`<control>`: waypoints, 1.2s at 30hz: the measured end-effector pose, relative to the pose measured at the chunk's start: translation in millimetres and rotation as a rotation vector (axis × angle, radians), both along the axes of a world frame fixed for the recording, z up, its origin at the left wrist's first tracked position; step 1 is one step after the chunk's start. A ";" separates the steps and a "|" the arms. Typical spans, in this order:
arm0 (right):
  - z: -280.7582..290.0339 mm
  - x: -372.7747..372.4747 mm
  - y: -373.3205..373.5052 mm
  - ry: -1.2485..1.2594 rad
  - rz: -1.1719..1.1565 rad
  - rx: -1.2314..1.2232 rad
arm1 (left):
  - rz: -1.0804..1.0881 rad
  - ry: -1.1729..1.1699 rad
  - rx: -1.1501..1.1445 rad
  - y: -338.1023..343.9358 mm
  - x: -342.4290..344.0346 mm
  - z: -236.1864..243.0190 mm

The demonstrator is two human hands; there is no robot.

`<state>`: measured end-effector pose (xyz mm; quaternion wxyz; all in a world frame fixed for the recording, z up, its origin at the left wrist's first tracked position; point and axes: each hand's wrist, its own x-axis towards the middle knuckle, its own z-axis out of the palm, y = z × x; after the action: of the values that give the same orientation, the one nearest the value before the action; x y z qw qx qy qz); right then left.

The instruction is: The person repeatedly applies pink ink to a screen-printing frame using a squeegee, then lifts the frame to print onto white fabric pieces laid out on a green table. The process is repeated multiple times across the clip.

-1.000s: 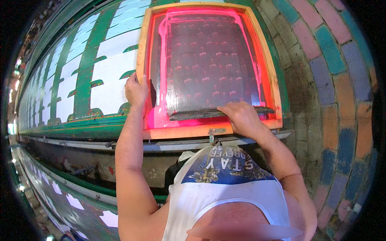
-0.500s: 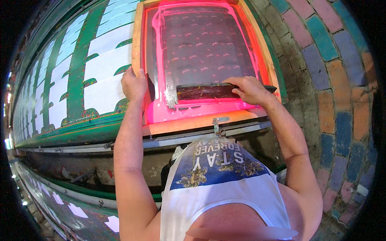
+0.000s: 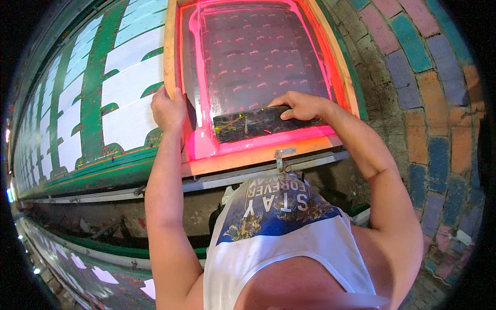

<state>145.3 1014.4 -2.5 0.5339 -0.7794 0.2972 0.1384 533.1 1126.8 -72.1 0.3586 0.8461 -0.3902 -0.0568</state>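
A: What is seen first?
B: A long green table (image 3: 103, 168) is seen, with a patch of multicoloured painted blocks (image 3: 431, 93) to its right.
A: And on the table?
B: Rows of white pieces (image 3: 126, 119) are laid out on the left; to the right of them a wooden frame (image 3: 170, 51) is placed, near the person's body.
A: What is held inside the frame?
B: A dark mesh (image 3: 258, 62) is spanned across it, marked with rows of small pink motifs and bordered by bright pink ink (image 3: 204, 144).
A: Where is the squeegee (image 3: 237, 126)?
B: At the near end of the mesh; its dark, paint-flecked face is shown, and pink ink is seen along its lower edge.
A: How are the hands kept?
B: The squeegee is gripped toward its right end by the right hand (image 3: 299, 106), thumb laid over the near face. The frame's left bar is clasped by the left hand (image 3: 169, 108).
A: Anything smaller?
B: A metal bracket (image 3: 284, 153) is fixed at the frame's near bar.
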 end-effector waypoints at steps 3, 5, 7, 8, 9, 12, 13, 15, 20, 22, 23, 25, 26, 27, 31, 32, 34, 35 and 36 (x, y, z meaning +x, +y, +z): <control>-11.6 -1.5 -27.1 -0.072 -0.028 0.170 | -0.012 -0.002 0.002 -0.3 3.2 -6.1; -7.3 1.5 -53.3 -0.092 -0.029 0.180 | -0.017 0.000 0.010 0.0 3.2 -8.6; 6.2 10.1 -85.3 -0.099 -0.010 0.086 | -0.024 -0.012 0.009 2.7 2.8 -8.3; 14.6 18.6 -104.1 -0.109 -0.010 0.052 | -0.024 -0.022 0.018 3.5 2.3 -7.5; 24.1 25.8 -122.5 -0.162 0.043 -0.086 | -0.024 -0.033 0.022 4.8 1.1 -7.1; 49.2 45.0 -183.0 -0.241 0.133 -0.674 | -0.024 -0.081 0.009 6.7 -1.3 -6.5; 50.2 53.8 -202.2 -0.199 0.088 -0.783 | -0.024 -0.115 0.001 6.2 -2.2 -7.2; 43.0 73.8 -238.0 -0.218 0.023 -0.993 | -0.001 -0.075 -0.026 5.9 -4.0 -9.6; 14.7 110.3 -316.0 -0.290 -0.105 -1.337 | 0.027 -0.061 -0.028 9.8 -7.9 -10.3; 8.6 120.6 -334.7 -0.302 -0.135 -1.362 | 0.024 -0.067 -0.048 10.5 -9.1 -9.3; 7.5 124.0 -342.1 -0.288 -0.158 -1.373 | 0.031 -0.069 -0.034 10.6 -9.3 -8.8; 12.4 133.0 -358.3 -0.216 -0.141 -1.320 | 0.030 -0.050 -0.061 10.3 -9.2 -8.5; 17.6 137.3 -366.7 -0.156 -0.116 -1.279 | 0.035 -0.047 -0.052 9.8 -8.7 -8.7; 21.7 142.0 -373.1 -0.084 -0.092 -1.234 | 0.041 -0.034 -0.058 9.7 -8.2 -9.4; 29.6 160.1 -379.7 0.063 -0.022 -1.168 | 0.013 0.008 -0.093 9.8 -5.9 -12.3; 28.6 161.7 -374.0 0.042 -0.020 -1.208 | 0.015 -0.013 -0.072 9.7 -5.8 -12.4; 32.1 161.7 -360.5 0.033 0.009 -1.190 | 0.034 0.039 -0.076 8.9 -5.4 -11.4; 34.3 158.7 -349.2 0.046 0.039 -1.134 | 0.023 -0.023 -0.070 8.9 -5.5 -10.1; 35.7 153.7 -334.0 0.065 0.067 -1.076 | 0.017 -0.032 -0.061 9.3 -6.0 -8.8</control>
<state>299.0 680.4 33.2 0.0451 -0.9472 0.3174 0.0078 527.0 1136.1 -80.9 0.3785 0.8389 -0.3901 -0.0283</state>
